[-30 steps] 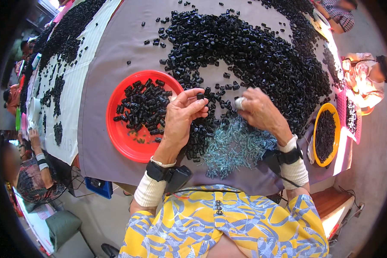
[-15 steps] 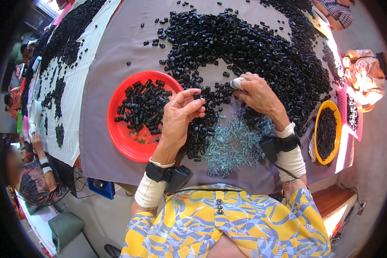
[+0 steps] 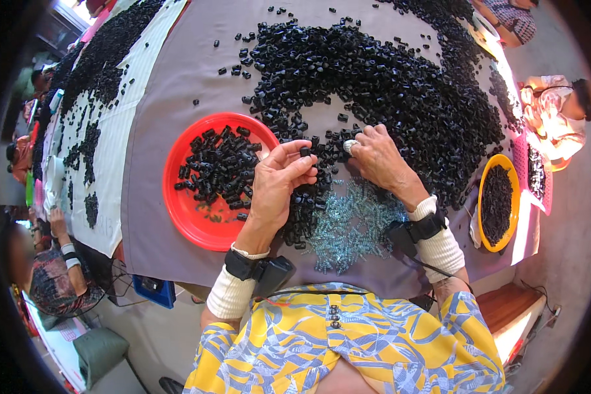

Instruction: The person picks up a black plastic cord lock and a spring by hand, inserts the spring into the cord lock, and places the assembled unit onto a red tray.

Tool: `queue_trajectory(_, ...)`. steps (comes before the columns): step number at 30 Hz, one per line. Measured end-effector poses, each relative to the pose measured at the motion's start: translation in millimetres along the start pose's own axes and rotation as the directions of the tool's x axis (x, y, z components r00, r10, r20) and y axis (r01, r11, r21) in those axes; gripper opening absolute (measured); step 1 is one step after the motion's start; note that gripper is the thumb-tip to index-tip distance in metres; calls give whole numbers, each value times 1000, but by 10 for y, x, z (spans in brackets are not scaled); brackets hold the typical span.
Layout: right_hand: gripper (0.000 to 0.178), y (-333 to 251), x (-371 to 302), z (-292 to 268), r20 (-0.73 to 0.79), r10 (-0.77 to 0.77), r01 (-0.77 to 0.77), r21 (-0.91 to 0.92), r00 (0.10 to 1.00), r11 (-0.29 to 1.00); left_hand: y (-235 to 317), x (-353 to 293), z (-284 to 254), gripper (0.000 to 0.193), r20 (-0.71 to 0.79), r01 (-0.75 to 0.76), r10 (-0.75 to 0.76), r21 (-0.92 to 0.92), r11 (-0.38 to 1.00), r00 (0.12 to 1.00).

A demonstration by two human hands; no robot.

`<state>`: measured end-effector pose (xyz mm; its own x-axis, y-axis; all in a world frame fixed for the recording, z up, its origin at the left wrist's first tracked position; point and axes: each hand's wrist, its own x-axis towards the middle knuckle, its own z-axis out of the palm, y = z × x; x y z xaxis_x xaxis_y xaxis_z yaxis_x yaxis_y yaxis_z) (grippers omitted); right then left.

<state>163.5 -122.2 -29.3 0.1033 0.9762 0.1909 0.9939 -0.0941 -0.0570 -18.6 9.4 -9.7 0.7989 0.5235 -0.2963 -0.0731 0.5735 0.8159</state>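
A short black plastic cylinder (image 3: 305, 152) is pinched between the thumb and fingers of my left hand (image 3: 274, 180), beside the red basin's right rim. My right hand (image 3: 382, 161) is closed, its fingertips down among loose black pieces; whatever they grip is hidden. A white cover wraps one of its fingers. Small pale metal springs (image 3: 351, 230) lie heaped below and between my hands. Beyond them spreads a big pile of black plastic pieces (image 3: 387, 85). The red basin (image 3: 176, 223) at my left holds many black pieces.
A yellow bowl (image 3: 517, 190) of thin dark pieces stands at the right, near a pink basket (image 3: 521, 154). Grey cloth (image 3: 177, 72) covers the table. Another person (image 3: 52, 279) sits at the left, beside a white-covered table; more people are at the right edge.
My right hand has moved left and slightly down, closer to my left hand. My left hand has shifted slightly right, with the black cylinder still pinched.
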Motion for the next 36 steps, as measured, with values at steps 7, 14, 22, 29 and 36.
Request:
queue_trajectory(7, 7, 49, -1, 16, -61, -14, 15, 12, 998, 1000, 0, -15, 0, 29, 34, -24, 24, 15, 1000, 999)
queue_trajectory(14, 12, -99, -18, -297, -156, 220, -116, 497, 963, 860, -6, 4, 34, 22, 66, 13, -7, -89, 996, 998)
queue_trajectory(22, 15, -362, 80, -490, -263, 355, -11, 790, 897, 613, -1, 16, 69, 20, 100, 71, -46, -267, 961, 994)
queue_trajectory(29, 15, -416, 142, -483, -284, 342, 3, 774, 896, 633, -10, -1, 102, 19, 136, 68, -25, -320, 945, 990)
queue_trajectory(36, 16, -418, 164, -460, -280, 332, -7, 754, 901, 656, -10, -39, 137, 17, 192, 60, 4, -326, 943, 981)
